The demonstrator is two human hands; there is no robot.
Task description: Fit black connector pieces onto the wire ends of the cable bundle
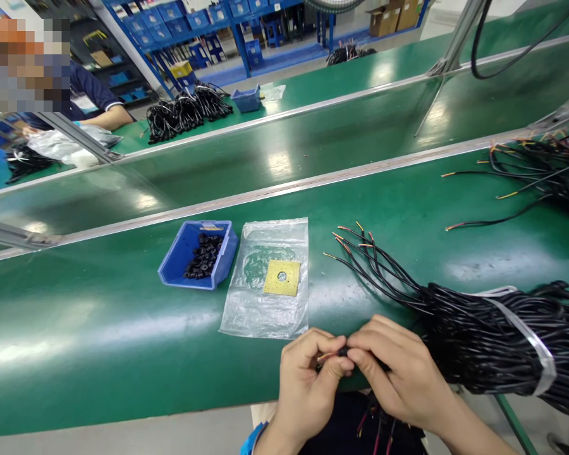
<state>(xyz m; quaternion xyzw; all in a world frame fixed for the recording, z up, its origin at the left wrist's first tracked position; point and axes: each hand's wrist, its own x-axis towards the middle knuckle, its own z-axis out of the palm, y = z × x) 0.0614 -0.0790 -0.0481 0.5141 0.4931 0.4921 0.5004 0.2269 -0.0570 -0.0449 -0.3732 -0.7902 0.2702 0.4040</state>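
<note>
Near the bench's front edge, my left hand point(310, 376) pinches a small black piece point(343, 351) between thumb and forefinger. Bared thin wires point(326, 357) in red and yellow stick out of it to the left. From the other side my right hand point(398, 366) grips the black cable at that same piece, fingertips almost touching those of my left. Most of the held cable is hidden by my fingers. Just right of my hands lies a thick bundle of black cables point(483, 335), tied with a white band point(526, 332). More red-tipped wire ends point(377, 430) hang below my hands at my lap.
A blue bin point(171, 273) with small black parts point(203, 256) stands beside a clear plastic bag point(249, 309) under a yellow square pad point(290, 278). Other loose cables point(550, 167) lie at far right. Metal rails point(275, 188) cross behind; a co-worker's arm point(109, 119) shows upper left.
</note>
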